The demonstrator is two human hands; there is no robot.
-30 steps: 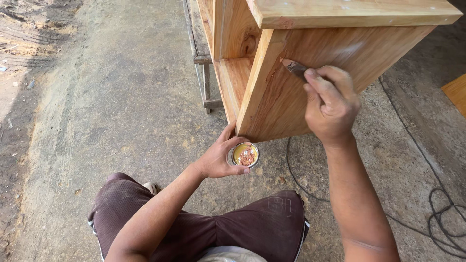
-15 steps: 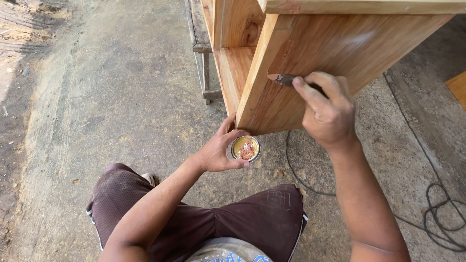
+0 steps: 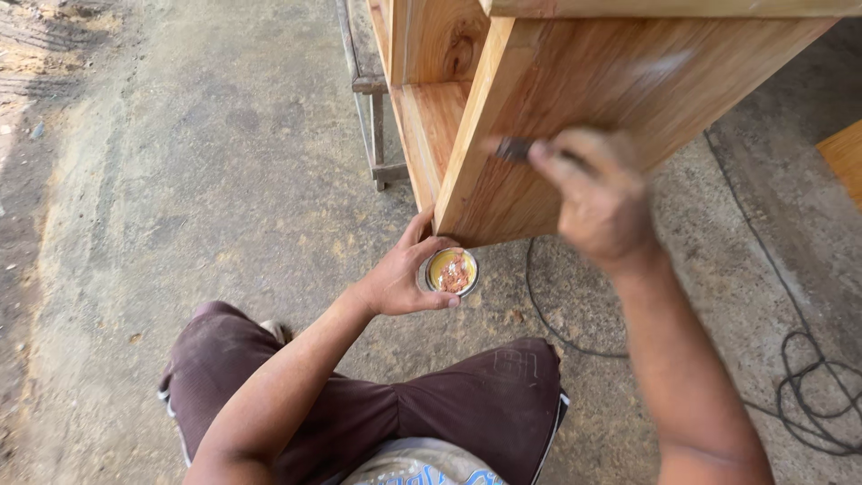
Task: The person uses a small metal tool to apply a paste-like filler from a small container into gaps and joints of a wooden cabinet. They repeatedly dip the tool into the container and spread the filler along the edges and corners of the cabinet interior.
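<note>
While the left hand (image 3: 395, 286) cups a small round tin of orange-brown filler paste (image 3: 451, 270) beside the cabinet's lower corner, the blurred right hand (image 3: 597, 193) pinches a thin dark applicator (image 3: 514, 148) against the tall pale wooden cabinet side (image 3: 575, 85). The tin looks light and rigid, best gripped round its rim.

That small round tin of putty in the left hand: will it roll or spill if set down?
The tin looks shallow and flat, so upright it probably sits steady. Its paste looks thick, unlikely to spill. On edge, it could roll across the concrete floor.
</note>
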